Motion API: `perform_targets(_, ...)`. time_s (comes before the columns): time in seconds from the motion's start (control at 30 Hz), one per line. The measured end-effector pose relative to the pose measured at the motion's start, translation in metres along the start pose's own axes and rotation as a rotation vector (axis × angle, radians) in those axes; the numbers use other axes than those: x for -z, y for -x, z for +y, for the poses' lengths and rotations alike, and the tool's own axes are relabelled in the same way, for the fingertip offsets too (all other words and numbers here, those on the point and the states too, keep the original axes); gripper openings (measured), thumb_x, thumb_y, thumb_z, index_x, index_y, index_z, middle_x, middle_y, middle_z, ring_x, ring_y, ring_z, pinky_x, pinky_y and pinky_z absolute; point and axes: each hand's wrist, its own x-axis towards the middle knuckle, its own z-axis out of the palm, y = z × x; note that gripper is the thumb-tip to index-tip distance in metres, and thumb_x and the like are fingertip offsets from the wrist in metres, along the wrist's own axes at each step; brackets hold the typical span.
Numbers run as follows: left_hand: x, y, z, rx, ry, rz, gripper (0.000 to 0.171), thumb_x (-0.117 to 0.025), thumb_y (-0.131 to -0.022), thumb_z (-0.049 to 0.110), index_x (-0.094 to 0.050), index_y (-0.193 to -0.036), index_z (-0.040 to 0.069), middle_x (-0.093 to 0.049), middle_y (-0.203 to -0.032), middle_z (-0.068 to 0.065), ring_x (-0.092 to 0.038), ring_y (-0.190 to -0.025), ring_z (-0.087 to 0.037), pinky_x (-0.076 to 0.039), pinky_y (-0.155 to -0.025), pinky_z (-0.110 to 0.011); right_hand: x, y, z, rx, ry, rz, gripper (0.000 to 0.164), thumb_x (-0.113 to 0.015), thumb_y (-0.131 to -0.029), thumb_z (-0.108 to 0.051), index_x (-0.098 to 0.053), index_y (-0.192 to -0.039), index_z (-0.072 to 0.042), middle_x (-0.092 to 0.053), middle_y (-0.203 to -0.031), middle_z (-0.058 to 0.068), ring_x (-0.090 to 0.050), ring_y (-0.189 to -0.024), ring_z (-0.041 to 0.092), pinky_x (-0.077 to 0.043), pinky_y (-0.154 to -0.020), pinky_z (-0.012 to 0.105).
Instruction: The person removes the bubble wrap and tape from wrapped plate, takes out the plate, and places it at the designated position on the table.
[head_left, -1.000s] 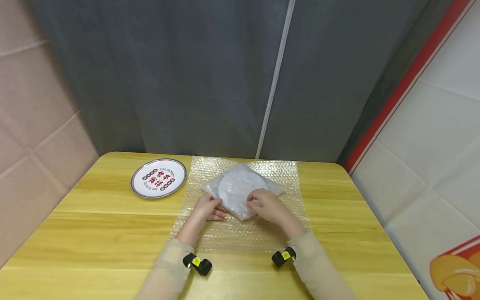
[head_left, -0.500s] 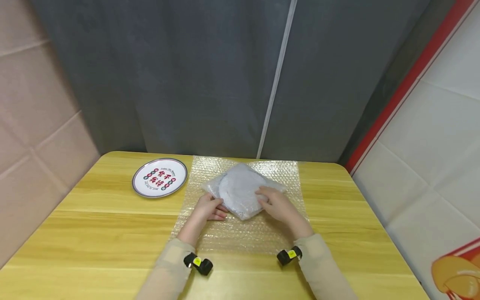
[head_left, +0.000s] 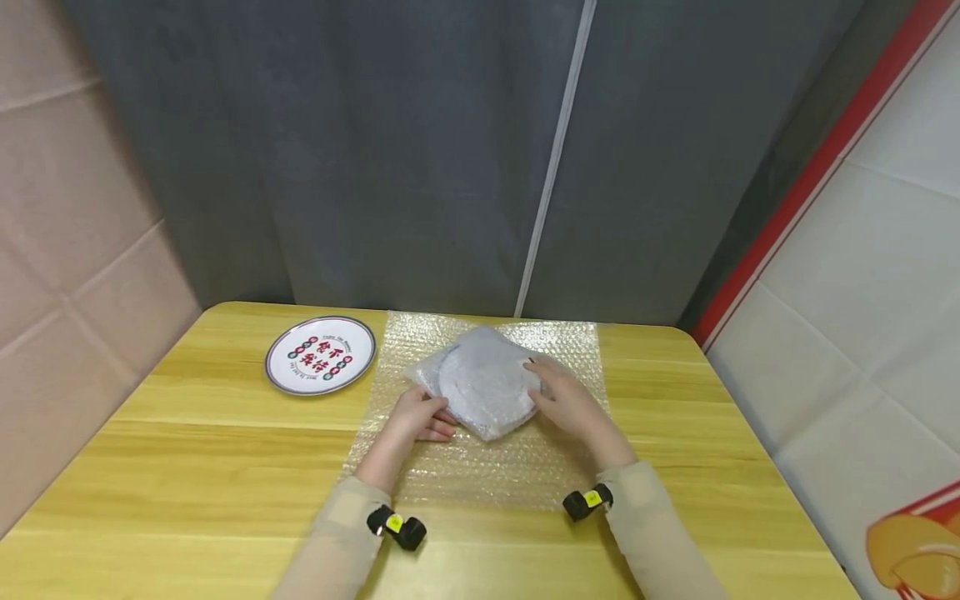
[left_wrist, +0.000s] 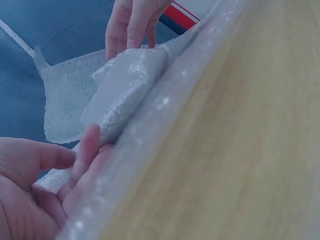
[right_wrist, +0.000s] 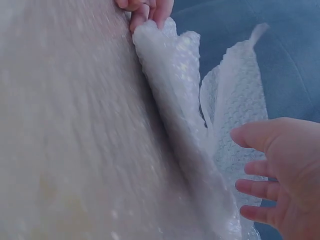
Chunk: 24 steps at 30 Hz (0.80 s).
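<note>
A round white object lies under folded bubble wrap [head_left: 487, 383] in the middle of the table, its outline showing through. My left hand [head_left: 420, 414] pinches the near left edge of this bundle; in the right wrist view its fingertips [right_wrist: 145, 15] sit right at the edge of the wrap. Over the bundle's right side is my right hand [head_left: 570, 404], fingers apart and relaxed. The right wrist view has the right hand [right_wrist: 285, 175] beside the folded wrap, thumb and fingers spread with nothing between them.
A larger bubble wrap sheet [head_left: 480, 483] is spread flat beneath the bundle on the wooden table [head_left: 210, 467]. To the left lies a white plate [head_left: 288, 375] with a dark rim and red lettering. A grey curtain [head_left: 405, 167] hangs behind the table.
My right hand has moved to the right across the bundle, from near its front middle to its right side, covering the right corner. The left hand has stayed at the left edge.
</note>
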Motion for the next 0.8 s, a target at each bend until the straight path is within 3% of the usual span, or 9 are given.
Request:
perform_targets(0.23, 0.005, 0.0, 0.003, -0.015, -0.058, 0.011, 0.025, -0.05, -0.092, 0.002, -0.043, -0.114, -0.008, -0.065, -0.073, -0.02, -0.062, -0.049, -0.022, -0.059, -0.053, -0.039, 0.004, -0.005, 0.01, -0.017, 0.008, -0.019, 0.051, -0.059, -0.095, -0.019, -0.044, -0.142, -0.003, -0.03, -0.149, 0.023, -0.024, -0.139, 0.037, -0.022, -0.112, 0.055)
perform_targets(0.43, 0.014, 0.001, 0.01, -0.047, -0.135, 0.093, 0.022, -0.053, -0.089, 0.002, -0.05, -0.108, -0.009, -0.063, -0.076, -0.022, -0.062, -0.048, -0.021, -0.059, -0.051, -0.037, 0.007, -0.008, 0.018, -0.02, 0.0, -0.035, 0.053, -0.06, -0.094, -0.018, -0.043, -0.142, -0.003, -0.03, -0.149, 0.024, -0.026, -0.137, 0.04, -0.022, -0.111, 0.057)
perform_targets(0.6, 0.022, 0.005, 0.016, -0.077, -0.189, 0.178, 0.035, -0.054, -0.088, 0.004, -0.045, -0.119, -0.01, -0.063, -0.084, -0.023, -0.062, -0.05, -0.021, -0.058, -0.05, -0.034, 0.008, -0.01, 0.026, -0.035, -0.026, -0.042, 0.052, -0.058, -0.095, -0.018, -0.043, -0.142, -0.002, -0.034, -0.148, 0.023, -0.027, -0.136, 0.041, -0.023, -0.111, 0.058)
perform_targets(0.8, 0.034, 0.005, 0.021, -0.12, -0.254, 0.247, 0.047, -0.056, -0.086, 0.005, -0.04, -0.129, -0.007, -0.057, -0.109, -0.031, -0.062, -0.051, -0.022, -0.058, -0.051, -0.034, 0.008, -0.01, 0.034, -0.077, -0.088, -0.03, 0.054, -0.058, -0.095, -0.016, -0.04, -0.143, 0.0, -0.033, -0.147, 0.026, -0.034, -0.132, 0.043, -0.025, -0.11, 0.057)
